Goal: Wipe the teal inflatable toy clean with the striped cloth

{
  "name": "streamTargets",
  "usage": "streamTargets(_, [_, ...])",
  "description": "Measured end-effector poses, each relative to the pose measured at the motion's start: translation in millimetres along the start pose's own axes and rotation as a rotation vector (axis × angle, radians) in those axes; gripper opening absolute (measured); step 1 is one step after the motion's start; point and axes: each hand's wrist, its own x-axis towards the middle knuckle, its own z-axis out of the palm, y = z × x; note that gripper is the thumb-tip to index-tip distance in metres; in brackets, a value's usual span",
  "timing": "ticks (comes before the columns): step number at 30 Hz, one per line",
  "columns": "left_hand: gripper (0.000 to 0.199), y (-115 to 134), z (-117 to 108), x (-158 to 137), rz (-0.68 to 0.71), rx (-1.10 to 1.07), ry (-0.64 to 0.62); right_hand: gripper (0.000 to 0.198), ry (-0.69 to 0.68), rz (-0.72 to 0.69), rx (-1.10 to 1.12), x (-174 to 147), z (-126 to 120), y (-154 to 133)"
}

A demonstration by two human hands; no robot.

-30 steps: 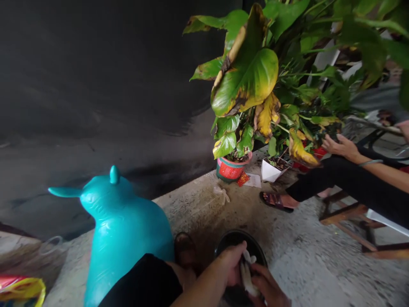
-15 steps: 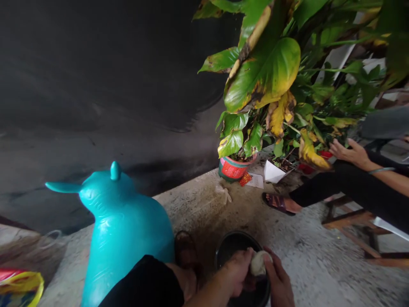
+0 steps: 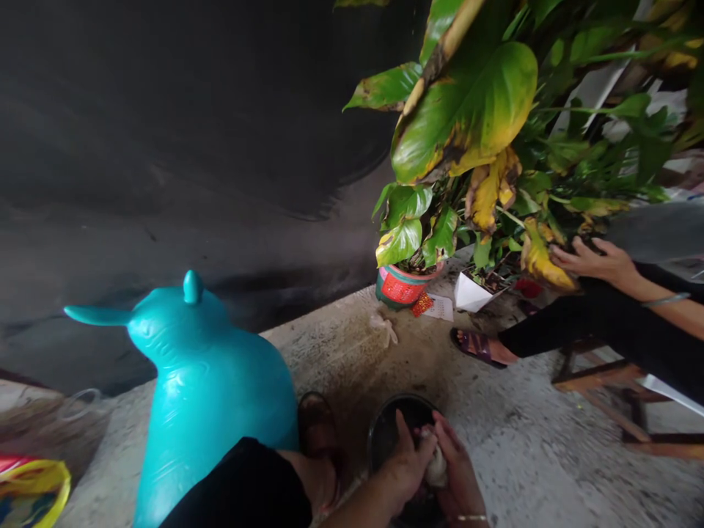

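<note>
A pale, roundish lump [image 3: 437, 469] sits between my two hands, over a dark round basin [image 3: 375, 429] on the ground. Its exact kind I cannot make out. My left hand [image 3: 405, 466] presses against its left side, one finger pointing up and the others around it. From the right, my right hand [image 3: 457, 473] cups the lump with bent fingers; a bracelet circles that wrist. Both hands hide part of the lump and much of the basin's inside.
A turquoise inflatable animal [image 3: 220, 389] stands at my left, beside my sandalled foot [image 3: 319, 433]. Ahead are a potted leafy plant [image 3: 404, 286] and a white pot [image 3: 473, 293]. A co-worker's hand [image 3: 602, 264] and sandalled foot [image 3: 481, 346] show at right, near a wooden stool [image 3: 594, 375].
My hands have turned the lump and closed around it more, lower in the basin. A finger of my left hand now points up. The co-worker's hand has shifted slightly left.
</note>
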Motion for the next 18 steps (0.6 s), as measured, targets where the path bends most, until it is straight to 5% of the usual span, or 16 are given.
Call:
streamTargets(5, [0.118, 4, -6, -5, -0.081, -0.181, -0.24, 0.063, -0.113, -0.104, 0.081, -1, -9, -11])
streamTargets(10, [0.082, 7, -11, -1, -0.107, -0.235, -0.476, 0.046, -0.257, -0.142, 0.076, -2, -8, -17])
streamTargets(18, [0.052, -6, -1, 6, -0.13, -0.137, -0.417, 0.046, -0.5, -0.115, -0.267, -2, -9, -27])
